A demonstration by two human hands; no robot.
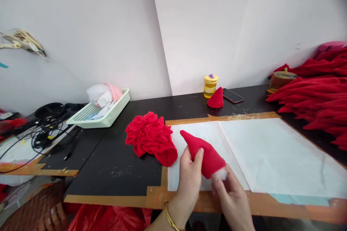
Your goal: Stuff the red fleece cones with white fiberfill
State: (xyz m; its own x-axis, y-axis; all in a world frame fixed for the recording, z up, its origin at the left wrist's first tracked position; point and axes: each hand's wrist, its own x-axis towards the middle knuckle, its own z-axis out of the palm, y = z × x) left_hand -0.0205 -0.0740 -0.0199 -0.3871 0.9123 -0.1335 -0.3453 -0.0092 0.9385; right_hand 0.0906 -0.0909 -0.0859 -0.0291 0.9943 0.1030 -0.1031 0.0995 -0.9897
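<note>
A pointed red fabric cone [204, 153] is tilted over the white sheet, its tip toward the upper left. My left hand [189, 171] is closed round its side, thumb on top. White fluffy stuffing [220, 174] shows at the cone's wide lower end. The fingers of my right hand [233, 195] are pinched on that stuffing, slightly blurred. To the left lies a bunched heap of red fabric pieces [151, 137]. Another red cone [216, 98] stands upright at the back of the table.
White paper [279, 151] is taped on the black table [116, 173]. At the back are a yellow-lidded jar [210, 86], a phone [233, 96] and a pale green basket [108, 115]. Many red cones [320, 97] pile up at right, beside a glass jar [282, 79]. Black cables [43, 137] tangle at left.
</note>
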